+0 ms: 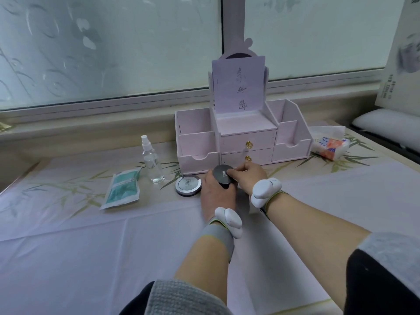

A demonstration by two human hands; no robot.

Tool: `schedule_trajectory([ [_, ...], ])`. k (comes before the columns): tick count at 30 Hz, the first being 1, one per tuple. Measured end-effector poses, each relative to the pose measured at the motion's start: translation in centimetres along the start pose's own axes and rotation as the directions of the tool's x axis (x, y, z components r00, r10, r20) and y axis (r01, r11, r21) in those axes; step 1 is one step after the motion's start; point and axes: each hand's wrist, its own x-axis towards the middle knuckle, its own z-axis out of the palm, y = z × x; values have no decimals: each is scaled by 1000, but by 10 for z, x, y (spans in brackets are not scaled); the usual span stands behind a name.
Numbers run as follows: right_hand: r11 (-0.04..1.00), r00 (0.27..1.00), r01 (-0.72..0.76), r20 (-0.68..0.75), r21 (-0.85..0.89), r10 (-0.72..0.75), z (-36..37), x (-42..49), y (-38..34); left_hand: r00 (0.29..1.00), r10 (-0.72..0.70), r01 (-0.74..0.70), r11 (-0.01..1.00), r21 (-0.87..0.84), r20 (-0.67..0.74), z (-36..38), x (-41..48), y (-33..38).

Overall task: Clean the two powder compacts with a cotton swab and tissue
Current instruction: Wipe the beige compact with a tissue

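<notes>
Rolled grey sleeves [181,297] and bare forearms reached in from the bottom edge, with a white tracker [228,220] strapped at each wrist. Left hand [216,193] curled around the underside of the dark compact [222,175]; right hand [251,173] pinched its right rim with the fingertips. The round compact was tilted, lid facing up and toward the person, just before the pink organiser [241,142]. Its small pale label was too blurred to read. Silver compact [188,185] lay flat just left, lid up, centre logo illegible. Farther left stood a clear spray bottle [152,163] and a teal packet [122,189]; a tissue pack [329,147] lay to the right. Handwritten characters on the upright card [238,85] could not be made out.
</notes>
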Motion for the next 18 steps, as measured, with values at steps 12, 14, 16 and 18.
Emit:
schedule_trajectory([
  [12,989,1000,0,30,-151,5,5,-1,0,997,-69,72,993,92,-36,-1,-9,11],
  [14,986,999,-7,36,-169,14,6,0,-1,997,-76,79,992,103,-34,-2,-8,12],
  [16,984,999,-4,45,-177,12,6,1,0,996,-83,86,991,98,-35,-2,-9,12],
  [18,987,998,1,55,-163,8,5,4,2,997,-69,72,993,97,-34,-2,-11,13],
])
